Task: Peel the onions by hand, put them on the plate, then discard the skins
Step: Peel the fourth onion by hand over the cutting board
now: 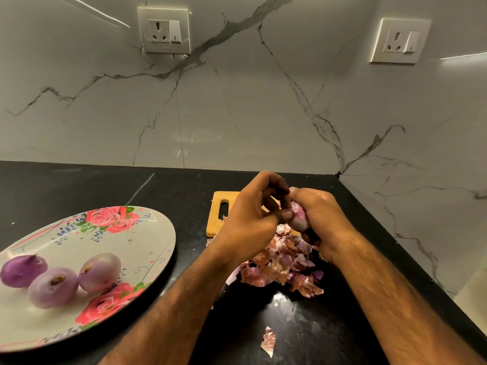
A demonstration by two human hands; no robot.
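A purple onion point(298, 216) is held above the counter, gripped in my right hand point(320, 217). My left hand point(254, 212) pinches at its top with thumb and fingers. Below both hands lies a heap of pink-brown onion skins point(279, 262). One loose skin piece point(268, 341) lies nearer on the counter. At the left stands a flowered plate point(147, 233) with three peeled onions on it: one darker purple point(22, 270), one pale in the middle point(52, 287), one pale on the right point(99, 271).
A small wooden cutting board point(220, 214) lies behind the hands, partly covered by them. The black counter point(105, 185) ends at a marble wall at the back and a corner edge on the right. Two wall sockets point(164, 30) point(399, 40) sit above.
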